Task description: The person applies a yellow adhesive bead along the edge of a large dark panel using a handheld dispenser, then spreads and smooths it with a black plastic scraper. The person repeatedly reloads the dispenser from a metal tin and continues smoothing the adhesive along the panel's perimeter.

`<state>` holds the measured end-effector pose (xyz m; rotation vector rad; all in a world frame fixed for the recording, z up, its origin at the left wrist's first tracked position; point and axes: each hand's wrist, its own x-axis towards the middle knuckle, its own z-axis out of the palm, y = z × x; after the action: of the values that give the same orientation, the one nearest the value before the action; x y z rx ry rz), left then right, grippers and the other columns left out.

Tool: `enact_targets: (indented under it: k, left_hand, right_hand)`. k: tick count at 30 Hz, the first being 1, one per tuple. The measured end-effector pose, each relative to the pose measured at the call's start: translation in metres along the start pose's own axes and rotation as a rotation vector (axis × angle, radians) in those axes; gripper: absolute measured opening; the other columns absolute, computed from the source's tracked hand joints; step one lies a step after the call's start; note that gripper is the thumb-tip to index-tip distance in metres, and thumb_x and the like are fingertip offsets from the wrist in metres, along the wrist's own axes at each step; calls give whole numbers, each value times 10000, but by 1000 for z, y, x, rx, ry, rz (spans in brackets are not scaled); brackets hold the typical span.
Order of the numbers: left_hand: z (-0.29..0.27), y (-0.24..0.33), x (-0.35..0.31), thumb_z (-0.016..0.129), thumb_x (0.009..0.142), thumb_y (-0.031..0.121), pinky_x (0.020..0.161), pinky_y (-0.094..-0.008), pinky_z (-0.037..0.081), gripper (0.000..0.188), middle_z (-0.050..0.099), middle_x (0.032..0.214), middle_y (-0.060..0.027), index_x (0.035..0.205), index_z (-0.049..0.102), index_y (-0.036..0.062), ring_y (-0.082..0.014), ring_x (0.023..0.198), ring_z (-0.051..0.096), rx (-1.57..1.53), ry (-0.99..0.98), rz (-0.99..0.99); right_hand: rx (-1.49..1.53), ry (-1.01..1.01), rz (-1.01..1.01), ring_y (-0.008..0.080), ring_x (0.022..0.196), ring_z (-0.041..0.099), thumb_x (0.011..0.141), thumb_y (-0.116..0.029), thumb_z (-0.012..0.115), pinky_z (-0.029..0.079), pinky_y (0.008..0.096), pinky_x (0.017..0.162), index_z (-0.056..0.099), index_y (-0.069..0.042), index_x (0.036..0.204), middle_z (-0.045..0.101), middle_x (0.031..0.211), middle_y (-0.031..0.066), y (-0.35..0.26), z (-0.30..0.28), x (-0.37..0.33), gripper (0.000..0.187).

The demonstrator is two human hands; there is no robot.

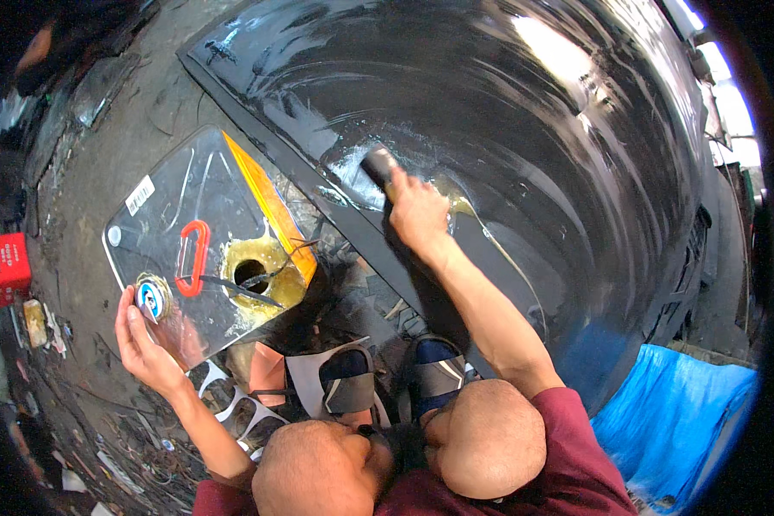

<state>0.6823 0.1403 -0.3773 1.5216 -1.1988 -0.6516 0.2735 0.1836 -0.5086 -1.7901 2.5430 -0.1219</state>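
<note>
Nearby, a red box [4,262] lies on the littered floor [86,172]; left hand [142,340] spread against a clear canister [189,232], right hand [414,211] pinching a sponge [378,165] on the black panel [533,129].

A red box [5,262] and a blue tarp [675,413] lie well apart.

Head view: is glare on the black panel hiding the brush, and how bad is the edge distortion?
Head view: bright glare streaks the upper part of the glossy black panel, but the brush in the right hand lies clear of it and reads sharply; fisheye bends the panel's edges and blackens the corners; the left hand by the clear jerrycan sits in dimmer light.
</note>
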Motion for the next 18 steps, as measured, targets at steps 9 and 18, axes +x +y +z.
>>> enact_targets:
  k: [9, 18]
  left_hand:
    - [-5, -4, -1, 537, 1080, 148, 1040, -350, 501, 334, 664, 1310, -147, 1308, 635, -75, -213, 1181, 632, -35, 1, 1]
    - [3, -12, 1, 586, 1064, 148, 997, -309, 508, 320, 693, 1264, -129, 1293, 652, -66, -169, 1129, 646, -138, -3, 2]
  right_hand:
    - [-161, 86, -342, 304, 968, 675, 823, -168, 689, 584, 471, 767, 526, -97, 1447, 639, 1267, 201, -21, 11, -53, 649]
    - [-207, 147, -482, 330, 923, 700, 872, -202, 645, 580, 472, 711, 584, -73, 1383, 666, 1179, 278, -22, 3, -68, 531]
